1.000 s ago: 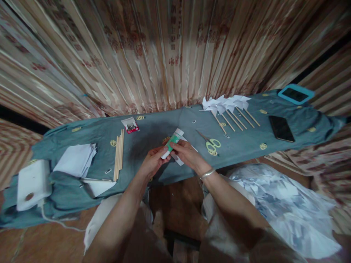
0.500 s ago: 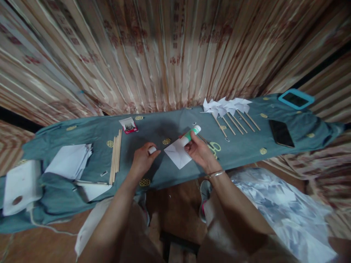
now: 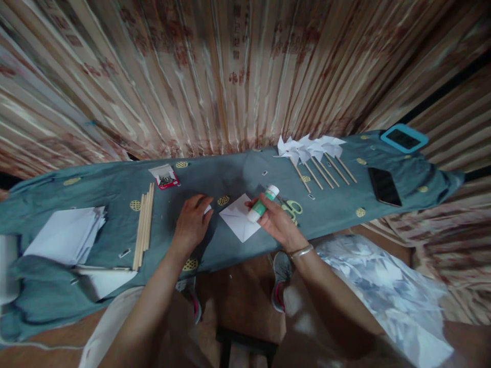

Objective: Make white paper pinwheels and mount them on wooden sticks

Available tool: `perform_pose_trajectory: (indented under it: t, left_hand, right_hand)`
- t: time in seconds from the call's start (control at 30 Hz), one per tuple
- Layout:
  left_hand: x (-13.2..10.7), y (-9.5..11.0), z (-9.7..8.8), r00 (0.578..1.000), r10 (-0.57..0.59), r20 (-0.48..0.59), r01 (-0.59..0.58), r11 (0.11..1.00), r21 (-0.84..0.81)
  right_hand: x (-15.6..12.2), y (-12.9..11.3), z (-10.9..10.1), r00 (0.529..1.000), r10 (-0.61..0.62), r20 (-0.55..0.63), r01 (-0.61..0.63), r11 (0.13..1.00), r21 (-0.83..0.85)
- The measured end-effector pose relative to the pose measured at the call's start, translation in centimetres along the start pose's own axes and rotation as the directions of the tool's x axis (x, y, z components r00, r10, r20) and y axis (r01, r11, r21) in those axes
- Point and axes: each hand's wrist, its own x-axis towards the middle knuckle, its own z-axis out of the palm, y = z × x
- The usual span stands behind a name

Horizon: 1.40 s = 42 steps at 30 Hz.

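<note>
My right hand (image 3: 279,221) is closed round a green and white glue stick (image 3: 264,203), held at a slant just above the right side of a creased white paper square (image 3: 241,219). In my left hand (image 3: 193,219), a small white cap (image 3: 207,209) shows between the curled fingers, mostly hidden by them. That hand is low over the cloth, left of the paper. Green-handled scissors (image 3: 293,206) lie just beyond my right hand, their blades partly covered.
A red and white box of small metal pins (image 3: 167,179) and wooden sticks (image 3: 143,225) lie left, beside stacked paper (image 3: 67,232). Several paper pinwheels (image 3: 309,149), a phone (image 3: 384,186) and a blue-framed device (image 3: 404,138) lie right. A bag of white paper pieces (image 3: 383,286) stands below the table's front edge.
My left hand has turned palm-down and lowered toward the cloth with the cap. My right hand has tilted the glue stick lower over the paper. The whole view has shifted slightly.
</note>
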Motion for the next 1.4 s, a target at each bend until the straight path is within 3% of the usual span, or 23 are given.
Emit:
perform_pose_trajectory:
  t: [0.13,0.27,0.53,0.83,1.0,1.13,1.27,1.4]
  left_hand:
    - [0.1,-0.3,-0.3,0.999,0.032,-0.023,-0.03,0.997,0.064]
    - [0.2,-0.5,-0.4,0.999,0.044,0.024,-0.045,0.997,0.055]
    - [-0.4,-2.1,-0.9,0.994,-0.104,0.036,0.104,0.995,0.001]
    - [-0.5,-2.0,-1.0,1.0,0.009,-0.026,-0.009,1.0,0.017]
    - [-0.9,-0.4,-2.1,0.993,-0.015,-0.113,0.027,0.994,0.106]
    - [-1.6,2.3,-2.3,0.977,0.108,-0.184,-0.115,0.993,-0.027]
    - [-3.0,5.6,-0.6,0.947,0.32,-0.041,-0.322,0.936,-0.141]
    - [-3.8,7.4,1.2,0.935,0.325,0.14,-0.309,0.943,-0.124]
  right_hand:
    - [0.0,-0.2,0.0,0.997,-0.07,-0.043,0.065,0.992,-0.106]
    - [0.1,-0.5,0.0,0.995,-0.083,-0.059,0.076,0.991,-0.107]
    - [0.5,-0.6,0.2,0.997,-0.074,-0.029,0.072,0.996,-0.053]
    - [0.0,-1.0,0.2,0.999,-0.019,0.047,0.024,0.993,-0.115]
    - [-0.5,-1.8,-0.6,0.997,-0.073,-0.01,0.071,0.99,-0.124]
    - [-0.4,-2.0,-1.6,0.978,-0.159,-0.133,0.13,0.97,-0.207]
    - [-0.3,-1.7,-2.3,0.913,-0.347,-0.213,0.245,0.887,-0.392]
    - [-0.4,-0.9,-2.3,0.901,-0.392,-0.186,0.232,0.797,-0.557]
